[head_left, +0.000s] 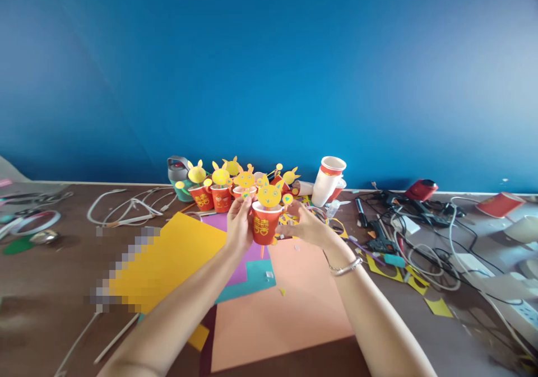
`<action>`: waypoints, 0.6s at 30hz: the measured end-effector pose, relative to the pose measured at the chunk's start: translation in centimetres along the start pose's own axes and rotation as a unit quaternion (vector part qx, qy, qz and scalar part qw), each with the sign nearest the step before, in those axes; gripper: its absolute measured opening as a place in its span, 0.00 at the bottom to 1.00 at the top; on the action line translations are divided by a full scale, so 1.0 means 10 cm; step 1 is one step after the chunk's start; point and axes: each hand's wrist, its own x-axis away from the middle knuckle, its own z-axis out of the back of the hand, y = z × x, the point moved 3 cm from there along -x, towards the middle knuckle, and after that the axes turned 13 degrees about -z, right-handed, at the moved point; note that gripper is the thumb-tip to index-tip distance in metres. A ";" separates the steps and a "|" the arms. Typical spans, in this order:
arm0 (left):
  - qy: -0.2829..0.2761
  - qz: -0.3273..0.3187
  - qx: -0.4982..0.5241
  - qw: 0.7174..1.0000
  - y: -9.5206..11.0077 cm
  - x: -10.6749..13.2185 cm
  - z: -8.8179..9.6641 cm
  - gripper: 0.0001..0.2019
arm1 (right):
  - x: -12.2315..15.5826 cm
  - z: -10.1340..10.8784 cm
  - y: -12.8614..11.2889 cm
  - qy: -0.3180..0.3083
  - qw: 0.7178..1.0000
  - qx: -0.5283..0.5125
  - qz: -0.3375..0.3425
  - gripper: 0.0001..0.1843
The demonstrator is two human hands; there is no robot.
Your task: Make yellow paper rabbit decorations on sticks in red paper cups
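Observation:
A red paper cup (265,228) with gold printing is held up in front of me. A yellow cat face (269,193) made of paper stands up from its rim, with a small round yellow paw (287,199) at the right. My left hand (239,223) is closed on the cup's left side. My right hand (309,226) is at the cup's right, thumb and fingers apart, the fingertips close to the cup; whether they touch it I cannot tell. Behind are several similar red cups (222,199) with yellow animal faces.
Peach paper (286,310), a yellow sheet (176,254) and teal paper (235,290) lie on the brown table (54,276). White stacked cups (325,184) stand by the blue wall (269,74). Glue guns (382,237), cables and yellow scraps (438,307) crowd the right side.

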 end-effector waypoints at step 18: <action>-0.088 0.039 -0.067 0.993 0.00 -0.04 -0.01 0.17 | -0.10 -0.08 0.19 -0.093 0.994 -0.032 -0.041 0.26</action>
